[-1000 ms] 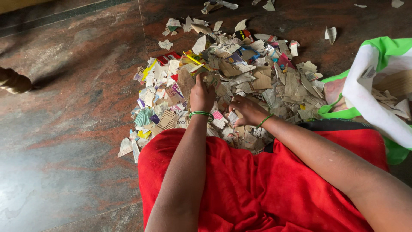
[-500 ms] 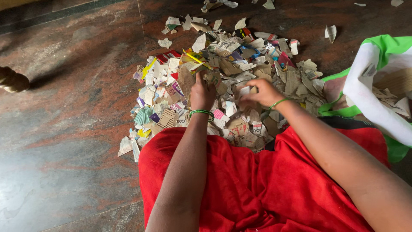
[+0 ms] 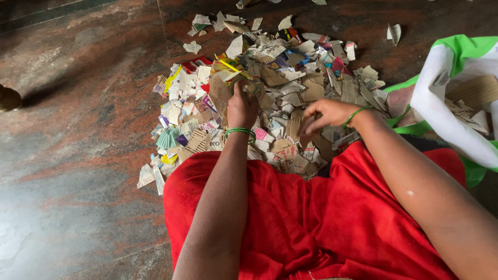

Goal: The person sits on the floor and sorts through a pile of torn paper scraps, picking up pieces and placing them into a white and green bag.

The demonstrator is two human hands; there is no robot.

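Observation:
A wide heap of torn paper and cardboard scraps (image 3: 270, 88) lies on the stone floor in front of my lap. My left hand (image 3: 241, 108), with a green bangle at the wrist, rests on the heap and grips a brown cardboard piece (image 3: 222, 96) near the middle. My right hand (image 3: 322, 114), also with a green bangle, is curled over the scraps to the right, fingers pinching small pieces. Red cloth (image 3: 311, 218) covers my lap below both arms.
A green and white bag (image 3: 451, 98) stands open at the right with cardboard pieces inside. Polished reddish stone floor (image 3: 78, 155) spreads to the left. A few stray scraps (image 3: 394, 32) lie beyond the heap. A dark object (image 3: 8, 97) sits at the left edge.
My right hand has moved from near my lap up and to the right over the heap. My left hand has stayed in place on the cardboard piece.

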